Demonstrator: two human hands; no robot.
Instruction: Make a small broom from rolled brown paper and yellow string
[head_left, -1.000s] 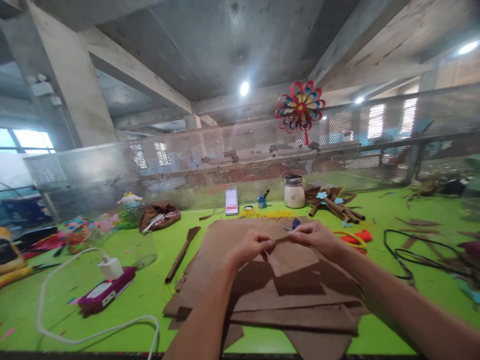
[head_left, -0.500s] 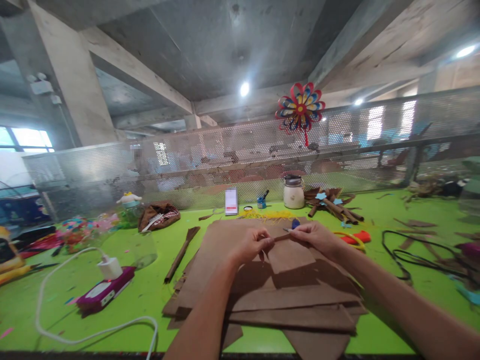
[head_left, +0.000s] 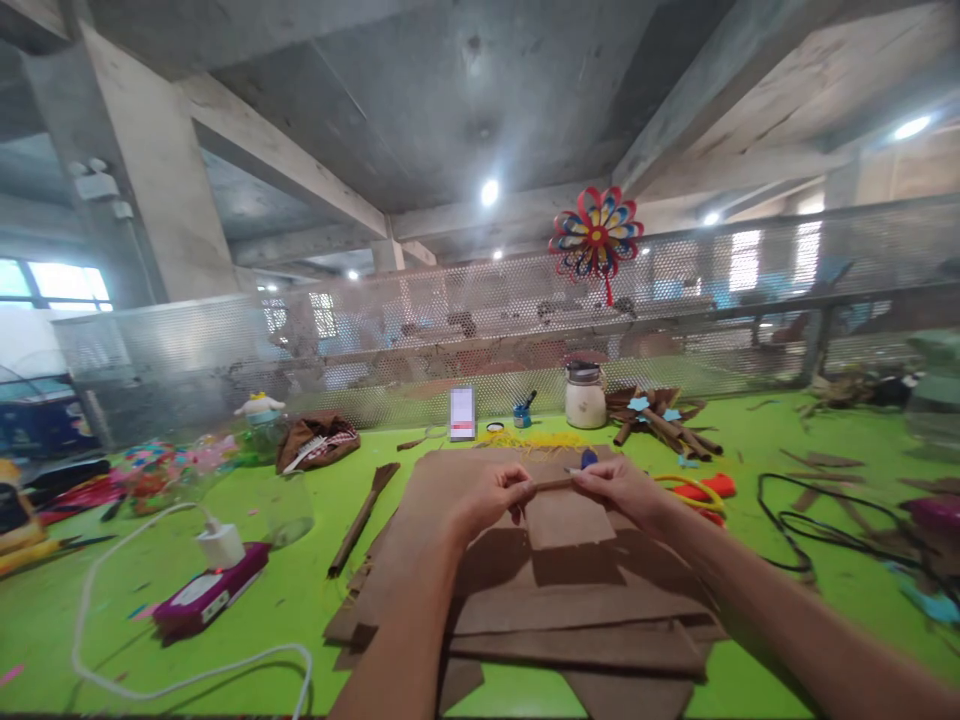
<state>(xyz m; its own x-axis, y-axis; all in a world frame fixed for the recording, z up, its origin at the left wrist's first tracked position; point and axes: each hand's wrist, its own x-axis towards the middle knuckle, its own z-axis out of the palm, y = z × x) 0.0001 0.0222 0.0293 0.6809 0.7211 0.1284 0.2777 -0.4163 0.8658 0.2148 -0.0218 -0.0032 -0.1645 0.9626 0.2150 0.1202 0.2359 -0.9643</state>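
A small piece of brown paper (head_left: 570, 520) is held up by its far edge between my two hands, and that edge looks folded or rolled. My left hand (head_left: 499, 495) pinches the edge's left end, fingers closed. At the right end, my right hand (head_left: 611, 485) is closed on the same edge. A small pale tip, too small to name, shows at the right fingertips, with a dark blue round thing (head_left: 589, 458) just behind them. Beneath both hands lies a stack of large brown paper sheets (head_left: 427, 560), their edges uneven.
Left of the stack lies a rolled brown paper stick (head_left: 360, 525). A purple power strip (head_left: 214, 592) with a white cable is further left. Behind stand a phone (head_left: 463, 415), a blue bottle (head_left: 523, 412) and a lidded jar (head_left: 584, 395). Paper rolls (head_left: 667, 422) and a black cord (head_left: 795, 520) lie right.
The paper piece now hangs more squarely between my hands, its top edge more level. My right hand has shifted slightly left and down in the view. The camera view has tilted up a little.
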